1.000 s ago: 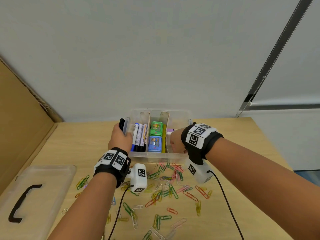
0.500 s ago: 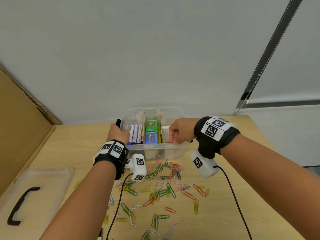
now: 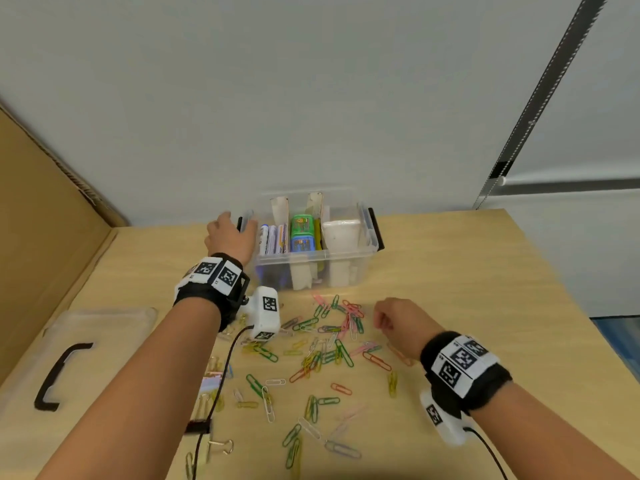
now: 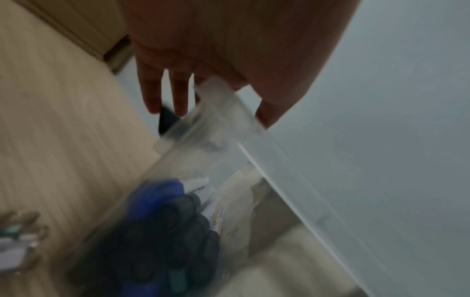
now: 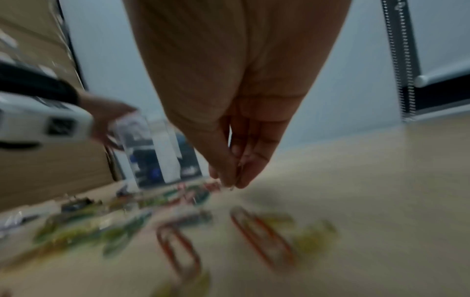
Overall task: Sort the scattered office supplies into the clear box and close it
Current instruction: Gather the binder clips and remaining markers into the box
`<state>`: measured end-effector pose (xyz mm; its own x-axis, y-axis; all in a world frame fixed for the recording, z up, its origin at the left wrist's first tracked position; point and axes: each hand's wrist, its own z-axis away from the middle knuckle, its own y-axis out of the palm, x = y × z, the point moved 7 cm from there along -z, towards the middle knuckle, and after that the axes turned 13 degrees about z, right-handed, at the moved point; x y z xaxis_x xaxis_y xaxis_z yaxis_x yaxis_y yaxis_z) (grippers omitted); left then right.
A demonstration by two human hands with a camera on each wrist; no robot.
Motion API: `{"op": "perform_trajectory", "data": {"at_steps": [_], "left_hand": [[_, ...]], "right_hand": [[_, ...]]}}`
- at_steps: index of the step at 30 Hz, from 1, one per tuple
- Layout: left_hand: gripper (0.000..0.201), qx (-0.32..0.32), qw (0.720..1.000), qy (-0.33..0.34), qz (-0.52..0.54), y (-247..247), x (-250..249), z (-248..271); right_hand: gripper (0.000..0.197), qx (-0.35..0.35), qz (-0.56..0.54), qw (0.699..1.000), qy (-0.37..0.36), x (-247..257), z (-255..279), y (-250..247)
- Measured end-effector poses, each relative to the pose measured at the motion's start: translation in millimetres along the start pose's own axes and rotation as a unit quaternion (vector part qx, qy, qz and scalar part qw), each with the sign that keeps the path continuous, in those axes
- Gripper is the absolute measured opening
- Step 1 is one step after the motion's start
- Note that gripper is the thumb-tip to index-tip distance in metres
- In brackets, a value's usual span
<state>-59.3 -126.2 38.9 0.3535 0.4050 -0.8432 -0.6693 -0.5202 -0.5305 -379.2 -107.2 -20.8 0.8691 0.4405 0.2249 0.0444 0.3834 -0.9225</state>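
Note:
The clear box [image 3: 311, 259] stands open at the back of the wooden table, against the wall. Its compartments hold markers [image 3: 273, 239], a green and a blue pack [image 3: 302, 233] and a white block [image 3: 341, 233]. My left hand [image 3: 230, 237] grips the box's left rim [image 4: 254, 144], thumb inside and fingers outside by the black latch. My right hand [image 3: 381, 320] hovers low over the scattered coloured paper clips [image 3: 329, 344], thumb and fingertips [image 5: 244, 178] drawn together. The blurred right wrist view does not show a clip between them.
The box's clear lid [image 3: 86, 341] with a black handle lies flat at the left front. Binder clips [image 3: 218, 445] lie near the table's front. A cardboard panel [image 3: 45, 220] walls the left side. The table's right edge [image 3: 554, 289] runs diagonally.
My right hand has left the box's right compartment, where the white block now lies, and dropped toward me over the paper clips. The left hand keeps its hold on the rim.

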Motion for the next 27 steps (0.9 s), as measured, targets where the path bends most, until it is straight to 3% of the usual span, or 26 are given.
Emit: {"op": "perform_trajectory", "data": {"at_steps": [4,9,13,17,20,27], "left_hand": [[0.064,-0.015,0.989,0.139,-0.037,-22,-13,56],[0.044,0.058,0.975,0.186,-0.105,-38,29,114],[0.029,0.098,0.969,0.156,-0.164,-66,87,143],[0.026,0.082,0.977,0.054,-0.188,-106,145,159],[0.032,0.1,0.981,0.017,-0.165,-121,171,170],[0.048,0.117,0.969,0.063,-0.207,-112,168,167]], "right_hand": [[0.025,-0.031,0.001,0.999,0.01,-5,15,6],[0.024,-0.099,0.005,0.995,-0.021,10,38,-4],[0.019,-0.102,0.01,0.991,-0.087,42,52,7],[0.022,-0.095,0.019,0.983,-0.158,92,55,27],[0.023,-0.07,0.042,0.973,-0.215,134,55,45],[0.037,-0.083,0.126,0.935,-0.321,242,35,67]]}}
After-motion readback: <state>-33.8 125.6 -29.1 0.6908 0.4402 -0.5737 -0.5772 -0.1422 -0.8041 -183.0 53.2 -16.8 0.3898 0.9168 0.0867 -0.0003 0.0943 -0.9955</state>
